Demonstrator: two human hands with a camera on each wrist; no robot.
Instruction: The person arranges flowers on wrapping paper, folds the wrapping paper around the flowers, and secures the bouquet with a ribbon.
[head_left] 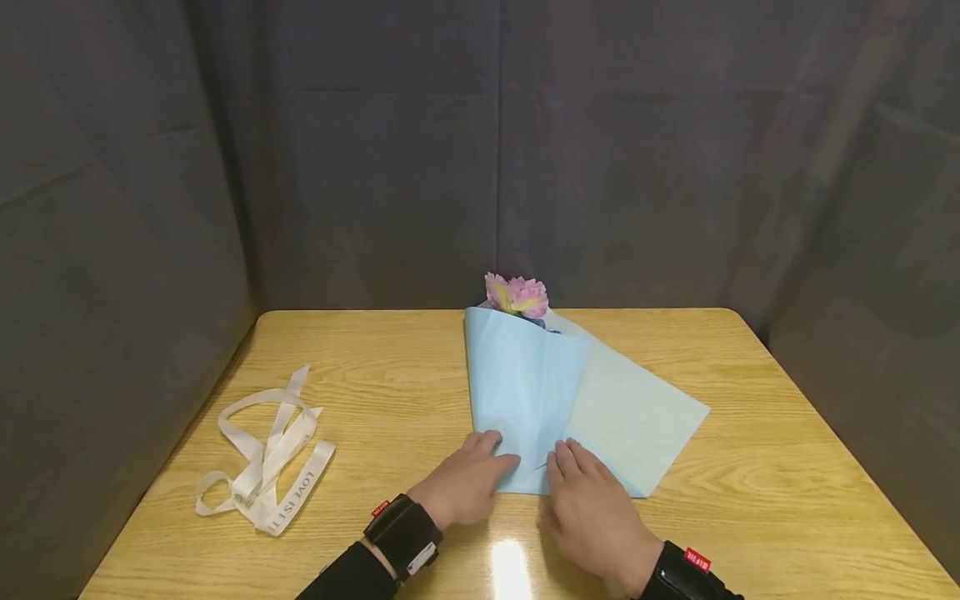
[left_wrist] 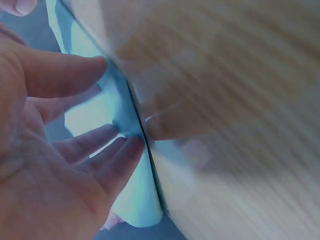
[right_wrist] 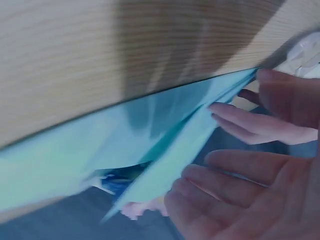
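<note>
A sheet of light blue wrapping paper (head_left: 517, 375) lies on the table, its left part folded over a pink and yellow flower (head_left: 519, 295). Only the blossom and some dark bits show above the fold; the stem is hidden. My left hand (head_left: 467, 479) rests on the lower left of the folded paper, thumb and fingers spread. At the lower middle, my right hand (head_left: 588, 504) presses on the paper with nearly straight fingers. The right wrist view shows the wrapping paper (right_wrist: 165, 120) beside that hand's extended fingers (right_wrist: 225, 175), and the left wrist view shows the left fingers touching the paper (left_wrist: 137, 195).
A white ribbon (head_left: 262, 467) with printed letters lies loosely tangled on the left of the wooden table (head_left: 390, 367). The paper's paler, unfolded flap (head_left: 637, 408) spreads to the right. Grey cloth (head_left: 375, 167) hangs behind the table and along both sides.
</note>
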